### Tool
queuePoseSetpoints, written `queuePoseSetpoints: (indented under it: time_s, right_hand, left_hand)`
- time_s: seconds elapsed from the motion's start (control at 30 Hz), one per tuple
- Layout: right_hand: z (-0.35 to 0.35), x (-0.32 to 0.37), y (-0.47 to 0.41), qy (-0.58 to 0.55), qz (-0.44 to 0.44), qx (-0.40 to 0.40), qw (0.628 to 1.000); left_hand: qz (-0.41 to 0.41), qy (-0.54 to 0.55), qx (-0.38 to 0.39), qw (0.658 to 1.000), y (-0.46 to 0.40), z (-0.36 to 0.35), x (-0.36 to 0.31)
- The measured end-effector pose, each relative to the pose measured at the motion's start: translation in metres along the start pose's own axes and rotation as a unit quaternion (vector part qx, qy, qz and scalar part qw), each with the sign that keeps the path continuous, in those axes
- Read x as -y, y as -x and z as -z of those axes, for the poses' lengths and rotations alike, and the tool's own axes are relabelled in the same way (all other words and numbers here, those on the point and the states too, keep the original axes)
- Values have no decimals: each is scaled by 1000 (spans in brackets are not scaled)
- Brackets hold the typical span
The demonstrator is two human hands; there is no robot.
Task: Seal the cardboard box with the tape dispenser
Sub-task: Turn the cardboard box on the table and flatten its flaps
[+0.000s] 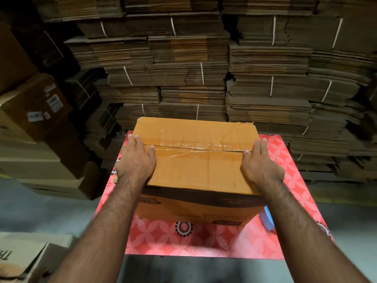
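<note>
brown cardboard box [195, 160] stands on red flowered worktop [183, 242], clear tape over its top seam | left hand [135, 160] flat at box's left edge, fingers straight | right hand [260, 162] flat at right edge, fingers straight

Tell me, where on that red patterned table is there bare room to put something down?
The widest bare patch of the red table is the near strip in front of the cardboard box. A narrower strip runs along its right edge, though a blue object lies there. Left of the box, little table shows.
</note>
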State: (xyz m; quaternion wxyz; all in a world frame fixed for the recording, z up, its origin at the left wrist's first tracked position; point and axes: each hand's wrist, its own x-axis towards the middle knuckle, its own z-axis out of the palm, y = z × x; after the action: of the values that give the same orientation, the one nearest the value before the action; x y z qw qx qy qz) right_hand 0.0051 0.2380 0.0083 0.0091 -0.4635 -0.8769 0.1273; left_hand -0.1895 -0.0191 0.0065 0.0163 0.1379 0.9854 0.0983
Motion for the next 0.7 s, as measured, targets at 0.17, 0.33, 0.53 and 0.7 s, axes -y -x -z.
queuePoseSetpoints:
  time_s: [0.17,0.33,0.53,0.7]
  right_hand:
    - [7,8,-13,-8,5,3,1000]
    - [10,-10,-21,-85,70,19,994]
    - [-26,-106,-32,-292,-12,-32,956]
    - [-89,-175,-6,-129,-8,119,985]
  left_hand:
    - [-3,8,-9,1000,-9,1,-4]
    - [9,-17,-13,1000,-8,3,-5]
    - [-126,40,-130,983,36,-2,-65]
    - [-302,89,-83,946,92,-11,-161]
